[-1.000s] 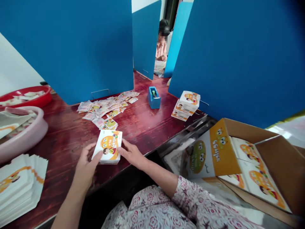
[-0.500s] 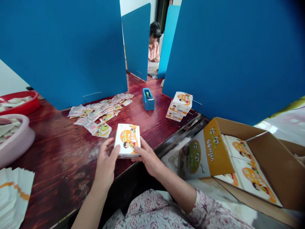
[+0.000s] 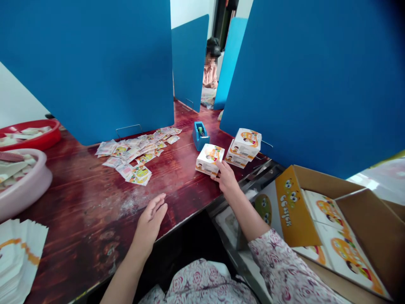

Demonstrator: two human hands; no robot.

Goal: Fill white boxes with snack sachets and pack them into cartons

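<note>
My right hand (image 3: 225, 176) grips the right side of a small white box (image 3: 209, 159) with an orange cartoon print, its fingers at the top edge and its thumb low at the front. Whether the box rests on the dark red table (image 3: 177, 185) or just above it, I cannot tell. Right of it stand similar boxes (image 3: 245, 143) in a stack. Over the table's front edge my left hand (image 3: 152, 217) is open and holds nothing, its fingers stretched out. A blue tape dispenser (image 3: 201, 137) stands just behind the held box.
Printed sachets (image 3: 136, 154) lie scattered before a blue partition (image 3: 126, 71). At left are a red basin (image 3: 52, 135), a pale pink basin (image 3: 44, 185) and flat white cartons (image 3: 22, 257). A cardboard carton (image 3: 363, 219) of boxes stands at right. A person (image 3: 210, 69) sits beyond.
Both hands held the small box near the front edge. My right hand has carried it rightward and away, beside the stack, while my left hand has let go.
</note>
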